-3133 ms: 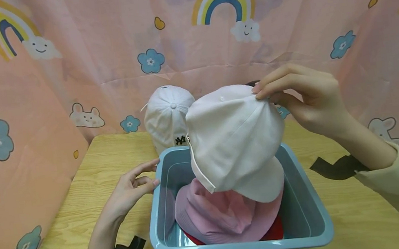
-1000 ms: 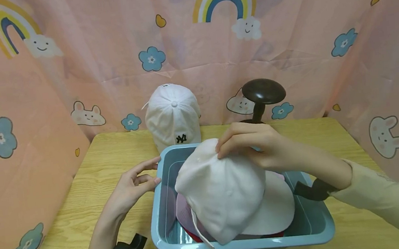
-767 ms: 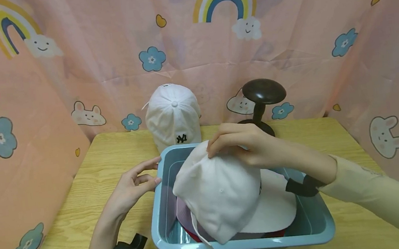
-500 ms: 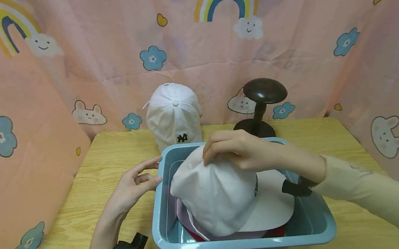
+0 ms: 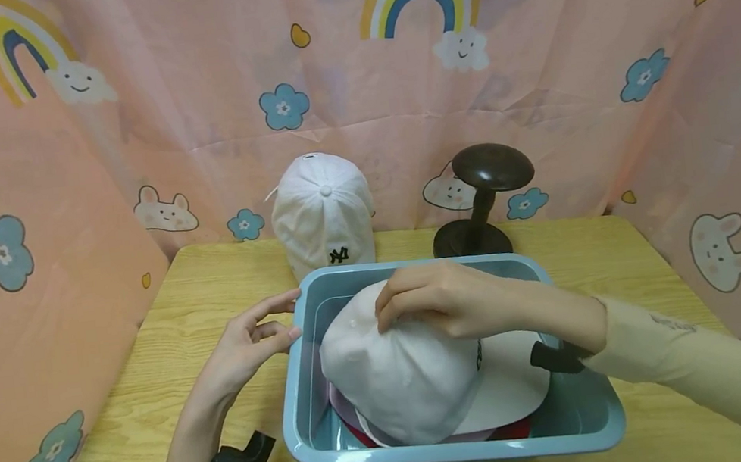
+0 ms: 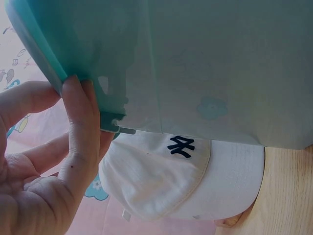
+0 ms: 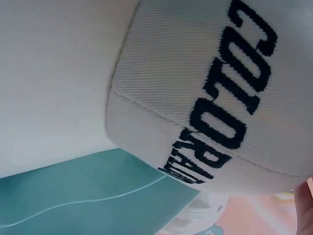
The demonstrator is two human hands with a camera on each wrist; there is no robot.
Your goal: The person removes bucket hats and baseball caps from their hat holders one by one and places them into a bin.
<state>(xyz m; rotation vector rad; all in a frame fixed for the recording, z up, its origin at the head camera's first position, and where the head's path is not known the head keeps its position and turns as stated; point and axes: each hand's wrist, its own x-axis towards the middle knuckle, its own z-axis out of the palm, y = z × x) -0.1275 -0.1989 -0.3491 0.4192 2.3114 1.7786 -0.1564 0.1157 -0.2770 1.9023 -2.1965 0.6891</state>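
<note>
My right hand (image 5: 443, 303) pinches the crown of a white baseball cap (image 5: 394, 381), which sits low inside a blue plastic basin (image 5: 437, 452), brim to the right. Dark COLORADO lettering (image 7: 215, 117) shows on its front in the right wrist view. Beneath it peek out a pink hat (image 5: 340, 402) and something red (image 5: 513, 429), mostly hidden. At the basin's left rim, my left hand (image 5: 246, 344) grips the edge between thumb and fingers; the left wrist view shows those fingers (image 6: 78, 117) at the lip.
Behind the basin a second white cap (image 5: 323, 206) with a black NY logo stands on the wooden table (image 5: 211, 279). To its right is a dark mushroom-shaped hat stand (image 5: 490, 168), bare on top. A pink patterned curtain (image 5: 187, 69) encloses the back and sides.
The white cap has come down and left into the basin with my right hand, covering most of the pink hat and uncovering the dark stand. My left hand stays at the rim.
</note>
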